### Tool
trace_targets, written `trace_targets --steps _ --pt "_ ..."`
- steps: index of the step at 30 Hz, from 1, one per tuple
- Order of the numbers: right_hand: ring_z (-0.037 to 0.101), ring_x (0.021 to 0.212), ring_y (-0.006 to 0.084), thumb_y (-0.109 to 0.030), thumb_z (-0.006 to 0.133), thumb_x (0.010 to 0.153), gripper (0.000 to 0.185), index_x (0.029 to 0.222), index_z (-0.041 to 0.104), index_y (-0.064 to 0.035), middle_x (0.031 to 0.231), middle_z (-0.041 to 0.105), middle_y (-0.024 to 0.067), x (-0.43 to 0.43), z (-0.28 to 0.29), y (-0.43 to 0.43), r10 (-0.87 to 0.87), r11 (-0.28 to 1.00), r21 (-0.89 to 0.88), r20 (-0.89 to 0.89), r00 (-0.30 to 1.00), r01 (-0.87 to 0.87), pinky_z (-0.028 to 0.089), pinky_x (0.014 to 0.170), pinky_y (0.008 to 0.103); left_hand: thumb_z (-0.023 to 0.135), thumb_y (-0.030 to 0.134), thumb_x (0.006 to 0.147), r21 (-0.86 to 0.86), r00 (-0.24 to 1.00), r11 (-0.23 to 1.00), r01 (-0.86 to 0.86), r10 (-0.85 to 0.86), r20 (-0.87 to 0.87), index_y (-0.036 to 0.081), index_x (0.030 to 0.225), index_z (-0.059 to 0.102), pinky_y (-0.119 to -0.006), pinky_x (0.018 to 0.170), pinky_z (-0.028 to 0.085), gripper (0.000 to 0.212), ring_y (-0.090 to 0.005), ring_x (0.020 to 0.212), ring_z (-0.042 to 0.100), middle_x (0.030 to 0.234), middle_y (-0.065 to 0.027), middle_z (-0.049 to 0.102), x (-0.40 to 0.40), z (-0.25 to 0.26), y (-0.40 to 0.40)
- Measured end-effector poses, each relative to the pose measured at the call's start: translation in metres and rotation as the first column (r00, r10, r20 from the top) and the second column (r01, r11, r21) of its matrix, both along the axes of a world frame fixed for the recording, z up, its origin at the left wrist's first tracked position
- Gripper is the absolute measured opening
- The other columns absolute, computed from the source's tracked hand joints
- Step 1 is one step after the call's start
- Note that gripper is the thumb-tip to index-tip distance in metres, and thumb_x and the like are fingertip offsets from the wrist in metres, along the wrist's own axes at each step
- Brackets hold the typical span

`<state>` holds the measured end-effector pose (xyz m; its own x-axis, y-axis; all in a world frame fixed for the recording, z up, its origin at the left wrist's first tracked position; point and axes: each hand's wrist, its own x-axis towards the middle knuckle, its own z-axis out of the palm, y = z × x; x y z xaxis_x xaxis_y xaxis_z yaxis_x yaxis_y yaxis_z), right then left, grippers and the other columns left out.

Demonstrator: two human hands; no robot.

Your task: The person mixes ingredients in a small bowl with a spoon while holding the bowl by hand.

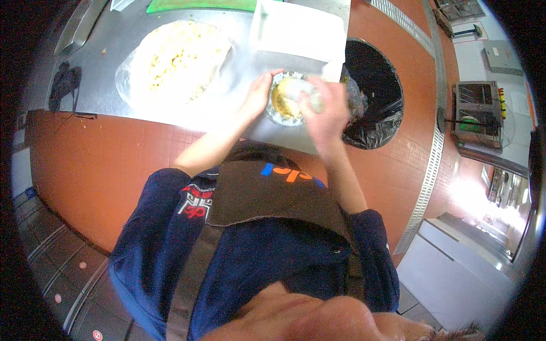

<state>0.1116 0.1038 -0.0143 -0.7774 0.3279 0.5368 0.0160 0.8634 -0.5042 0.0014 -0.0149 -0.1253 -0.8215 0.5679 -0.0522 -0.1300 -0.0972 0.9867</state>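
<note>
A stone mortar (286, 120) with a yellowish mash inside stands near the front edge of the metal worktop (281, 135). My left hand (257, 94) grips the mortar's left side. Blurred by motion, my right hand (326, 108) is closed around a stone pestle (298, 90), whose end is in the mortar. To the left lies a clear plastic bag (126, 81) of small pale yellow pieces (170, 62), partly washed out by glare. A white plastic tray (298, 30) sits just beyond the mortar.
A round bin with a black liner (375, 93) stands on the floor right of the worktop. Along the far edge lies a green cutting board (204, 5). A black object with a strap or cord (64, 87) rests at the worktop's left end.
</note>
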Motion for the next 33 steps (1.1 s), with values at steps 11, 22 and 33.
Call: trace_targets --steps 11,22,33 --pt "0.064 0.078 0.0213 -0.024 0.074 0.073 0.032 0.105 0.069 -0.0232 0.092 0.057 0.0033 0.000 -0.002 -0.004 0.003 0.998 0.059 -0.017 1.000 -0.002 0.054 0.064 0.0345 0.026 0.027 0.103 0.017 0.999 1.000 0.024 -0.025 0.047 0.002 0.126 0.057 -0.034 0.105 0.037 0.046 -0.0232 0.117 0.053 0.124 -0.0146 0.059 -0.001 0.006 -0.003" --pt "0.060 0.082 0.0145 -0.022 0.046 0.099 0.036 0.129 0.053 -0.0029 0.108 0.063 0.0121 -0.011 -0.013 0.005 0.194 0.580 -0.811 0.050 0.980 -0.073 0.051 0.073 0.0309 0.060 0.021 0.088 -0.093 0.877 0.996 0.011 -0.054 -0.478 0.000 0.126 0.056 -0.035 0.102 0.040 0.043 -0.0237 0.118 0.054 0.123 -0.0141 0.060 0.023 0.064 -0.004" --pt "0.053 0.119 0.0277 -0.038 0.032 0.102 0.050 0.125 0.056 0.0000 0.126 0.058 0.0168 -0.019 -0.112 0.022 -0.138 0.573 -0.815 0.006 0.990 0.085 0.038 0.103 0.0357 0.061 0.021 0.090 -0.057 0.995 0.994 0.096 -0.098 -0.022 0.001 0.072 0.065 -0.028 0.078 0.048 0.027 -0.0145 0.074 0.063 0.070 -0.0063 0.066 -0.007 0.090 0.011"
